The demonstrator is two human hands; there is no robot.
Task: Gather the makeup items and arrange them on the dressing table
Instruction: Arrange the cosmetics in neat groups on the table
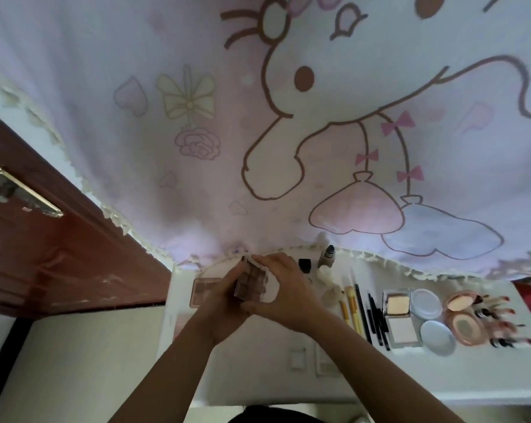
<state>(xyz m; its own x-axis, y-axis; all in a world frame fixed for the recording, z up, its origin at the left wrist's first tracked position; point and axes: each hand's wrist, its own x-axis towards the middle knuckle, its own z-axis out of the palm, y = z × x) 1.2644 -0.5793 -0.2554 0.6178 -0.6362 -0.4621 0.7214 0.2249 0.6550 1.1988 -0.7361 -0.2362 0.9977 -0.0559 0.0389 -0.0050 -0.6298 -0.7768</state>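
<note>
Both my hands hold an eyeshadow palette (252,280) with brown and pink pans above the white dressing table (410,374). My left hand (224,306) grips its lower left side, and my right hand (285,288) curls over its right edge. A second pink palette (201,288) lies flat on the table just left of my hands. To the right lie yellow-handled brushes and black pencils (365,312), an open square compact (400,315), two round lids (432,319), a round pink compact (461,312) and several lipsticks (499,319).
A pink cartoon-print curtain (288,117) hangs behind the table, its frilled hem touching the back edge. Small bottles and a black cube (319,267) stand at the back near my right hand. A brown wooden door (44,239) is at the left.
</note>
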